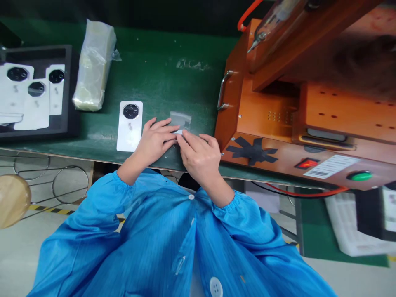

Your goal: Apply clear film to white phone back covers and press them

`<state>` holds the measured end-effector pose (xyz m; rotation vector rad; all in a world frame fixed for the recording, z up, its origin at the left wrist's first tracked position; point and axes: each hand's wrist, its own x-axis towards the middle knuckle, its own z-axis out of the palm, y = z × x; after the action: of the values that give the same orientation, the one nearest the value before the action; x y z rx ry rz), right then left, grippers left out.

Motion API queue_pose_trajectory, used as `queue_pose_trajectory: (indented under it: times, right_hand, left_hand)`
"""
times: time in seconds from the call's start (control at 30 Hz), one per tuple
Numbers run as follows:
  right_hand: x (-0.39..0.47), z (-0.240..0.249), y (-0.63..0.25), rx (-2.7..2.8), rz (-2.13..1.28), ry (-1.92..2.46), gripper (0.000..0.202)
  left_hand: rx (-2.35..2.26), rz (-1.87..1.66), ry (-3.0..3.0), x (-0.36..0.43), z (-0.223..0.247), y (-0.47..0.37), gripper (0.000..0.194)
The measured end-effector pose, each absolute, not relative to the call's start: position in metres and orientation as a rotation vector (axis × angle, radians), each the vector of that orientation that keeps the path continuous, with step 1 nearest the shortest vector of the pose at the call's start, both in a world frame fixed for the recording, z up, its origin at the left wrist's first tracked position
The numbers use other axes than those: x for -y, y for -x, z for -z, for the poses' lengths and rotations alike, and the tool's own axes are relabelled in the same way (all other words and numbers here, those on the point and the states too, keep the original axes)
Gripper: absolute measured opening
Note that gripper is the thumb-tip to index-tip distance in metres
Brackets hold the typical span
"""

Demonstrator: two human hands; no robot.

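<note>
A small clear plastic film (181,119) lies on the green bench, with a white strip at its near edge. My left hand (154,142) rests on the bench with its fingers stretched out and spread, the tips reaching the film's left side. From the right, my right hand (199,156) holds the near edge of the film between thumb and forefinger; the exact contact is partly hidden. Just left of my left hand lies a white phone back cover (130,134) with a black octagonal camera area at its top.
A black tray (69,90) with several white phone covers stands at the left. Beside it lies a plastic-wrapped block (94,66). An orange machine (235,99) with a handle and lit switches fills the right side. A wooden stool (14,200) stands below left.
</note>
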<state>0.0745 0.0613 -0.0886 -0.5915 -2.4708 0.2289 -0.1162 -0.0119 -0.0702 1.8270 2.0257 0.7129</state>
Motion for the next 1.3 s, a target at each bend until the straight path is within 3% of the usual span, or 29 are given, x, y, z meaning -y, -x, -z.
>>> queue_pose_trajectory:
  times: [0.17, 0.37, 0.47, 0.6, 0.67, 0.8, 1.0, 1.1, 1.23, 1.3]
  right_hand:
    - [-0.053, 0.072, -0.089, 2.459, -0.259, 0.51, 0.023]
    - [-0.054, 0.027, -0.093, 2.233, -0.777, 0.614, 0.016]
    - [-0.066, 0.02, -0.085, 2.362, -0.871, 0.63, 0.015]
    - [-0.074, 0.023, -0.071, 2.597, -0.777, 0.429, 0.018]
    - [-0.073, 0.023, -0.064, 2.57, -0.882, 0.385, 0.018]
    - [-0.068, 0.025, -0.047, 2.25, -1.275, 0.583, 0.035]
    - [-0.058, 0.028, -0.016, 2.094, -1.667, 0.682, 0.026]
    - [-0.056, 0.026, -0.004, 2.073, -1.657, 0.689, 0.024]
    - [-0.068, 0.021, 0.012, 2.119, -1.493, 0.727, 0.016]
    - [-0.077, 0.021, 0.022, 2.157, -1.476, 0.734, 0.014]
  left_hand:
    - [-1.944, -0.516, -1.948, 0.011, 0.066, 0.118, 0.067]
    - [-1.791, -0.483, -1.908, 0.005, 0.051, 0.136, 0.096]
    - [-1.817, -0.695, -1.817, 0.024, 0.028, 0.133, 0.083]
    - [-2.016, -0.945, -1.68, 0.056, 0.012, 0.112, 0.024]
    - [-2.139, -1.053, -1.57, 0.067, 0.014, 0.105, 0.008]
    - [-2.089, -1.493, -1.139, 0.082, 0.031, 0.104, 0.015]
    - [-2.022, -1.689, -0.851, 0.093, 0.047, 0.106, 0.018]
    - [-2.132, -1.575, -0.972, 0.098, 0.049, 0.119, 0.019]
    - [-2.544, -1.062, -1.339, 0.112, 0.06, 0.141, 0.051]
    - [-2.545, -0.82, -1.502, 0.122, 0.068, 0.138, 0.057]
